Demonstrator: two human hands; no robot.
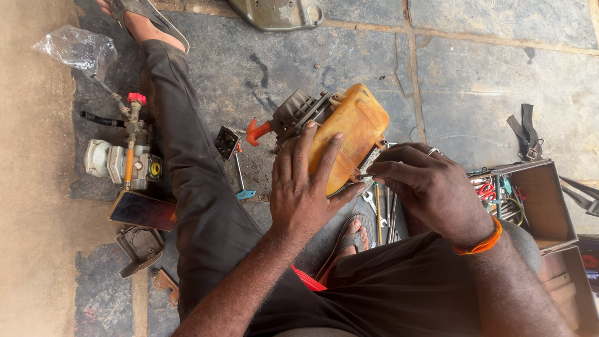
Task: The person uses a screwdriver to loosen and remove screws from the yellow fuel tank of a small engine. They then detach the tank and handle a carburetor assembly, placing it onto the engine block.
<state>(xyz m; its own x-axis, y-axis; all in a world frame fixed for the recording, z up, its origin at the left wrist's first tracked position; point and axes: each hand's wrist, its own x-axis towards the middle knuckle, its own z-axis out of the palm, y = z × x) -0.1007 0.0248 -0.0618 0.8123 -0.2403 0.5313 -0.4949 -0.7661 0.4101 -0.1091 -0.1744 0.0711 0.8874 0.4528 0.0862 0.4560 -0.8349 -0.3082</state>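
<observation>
While my left hand (306, 187) steadies the yellow fuel tank (350, 134) on the small engine (298, 112), my right hand's (424, 187) fingers (380, 170) pinch a thin tool (364, 177) at its lower edge, working a fastening.

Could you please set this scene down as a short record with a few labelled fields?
Setting: stone floor, person seated on it
Left hand: pressed flat on the small engine and its yellow tank
Right hand: pinching a thin metal tool at the tank's lower edge
Beside right arm: open toolbox
Left side: pump unit, dark phone
</observation>
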